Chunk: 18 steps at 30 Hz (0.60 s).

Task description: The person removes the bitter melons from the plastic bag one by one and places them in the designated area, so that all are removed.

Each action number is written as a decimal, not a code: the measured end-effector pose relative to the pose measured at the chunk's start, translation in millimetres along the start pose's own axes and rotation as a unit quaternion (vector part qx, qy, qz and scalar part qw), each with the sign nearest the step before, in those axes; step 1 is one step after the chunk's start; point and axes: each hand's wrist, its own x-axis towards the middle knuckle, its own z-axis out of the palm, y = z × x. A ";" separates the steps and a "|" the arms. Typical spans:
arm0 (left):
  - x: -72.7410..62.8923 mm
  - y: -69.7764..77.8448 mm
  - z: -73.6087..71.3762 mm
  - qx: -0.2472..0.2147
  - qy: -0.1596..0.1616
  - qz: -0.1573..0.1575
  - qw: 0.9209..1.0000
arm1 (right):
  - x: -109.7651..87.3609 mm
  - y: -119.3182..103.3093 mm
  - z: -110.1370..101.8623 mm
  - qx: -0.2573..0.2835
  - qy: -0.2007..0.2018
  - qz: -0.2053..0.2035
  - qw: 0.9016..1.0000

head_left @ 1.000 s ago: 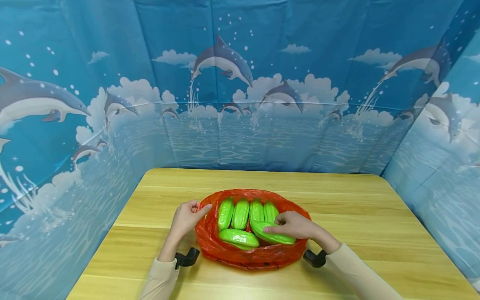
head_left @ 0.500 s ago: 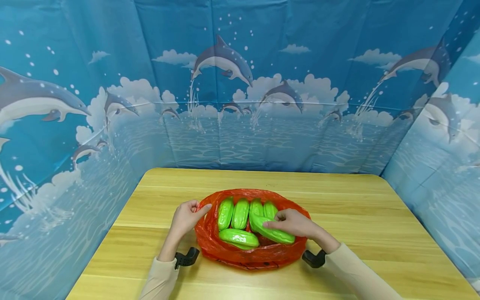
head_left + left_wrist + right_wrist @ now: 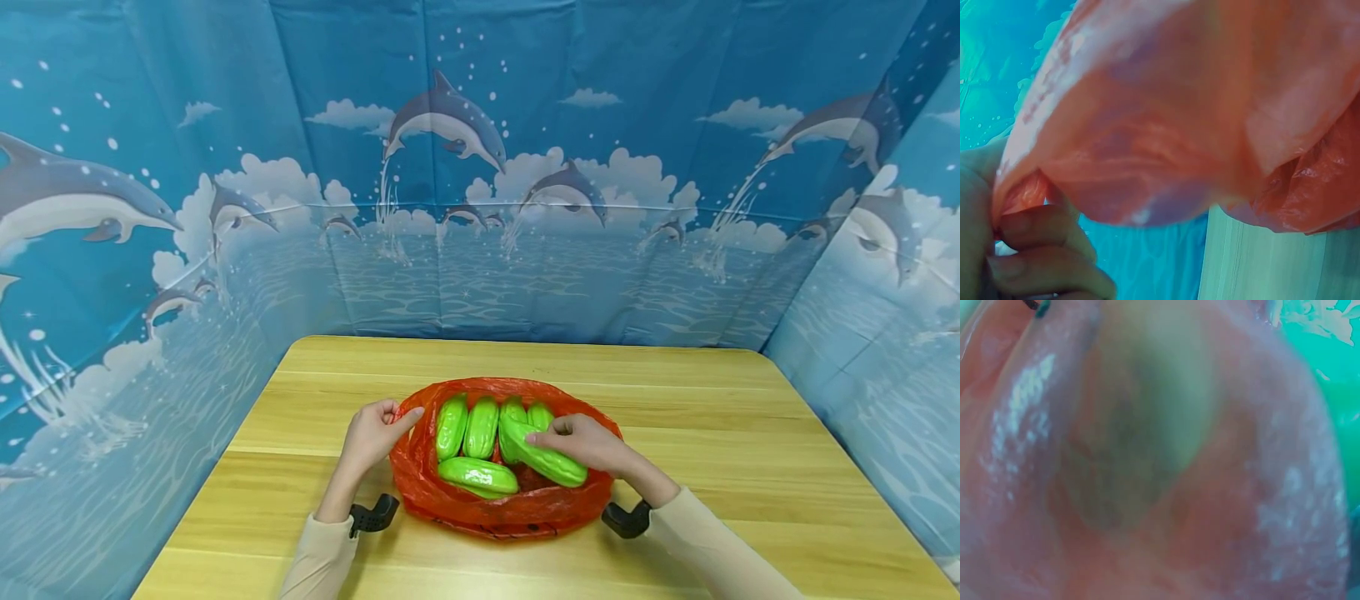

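A red plastic bag lies with its mouth wide on the wooden table. My left hand pinches its left rim between thumb and fingers; the left wrist view shows the fingertips folded onto the red film. Inside, my right hand grips a glossy, ridged green gourd that slants across the right side of the bag. Several similar green gourds stand in a row at the back, and another gourd lies crosswise at the front left. Red film blurs the right wrist view, a green shape behind it.
The wooden table has rounded far corners. Behind and at both sides hangs a blue curtain printed with dolphins. Black wrist mounts sit below both wrists, close to the bag.
In my right hand the gourd has turned from nearly level to a steeper slant, its far-left end swinging toward the back row. The left hand and the bag have stayed put.
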 end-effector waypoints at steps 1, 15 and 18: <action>0.1 0.0 0.1 0.000 0.000 0.000 1.000 | 0.2 -0.3 -0.1 0.003 0.003 0.000 1.000; 0.2 -0.3 0.4 -0.005 -0.005 -0.001 1.000 | -1.1 -3.7 -4.9 0.092 -0.007 0.000 0.996; 0.3 -0.5 0.7 -0.007 -0.005 -0.001 1.000 | -0.5 -3.6 -5.8 0.123 -0.009 0.011 0.992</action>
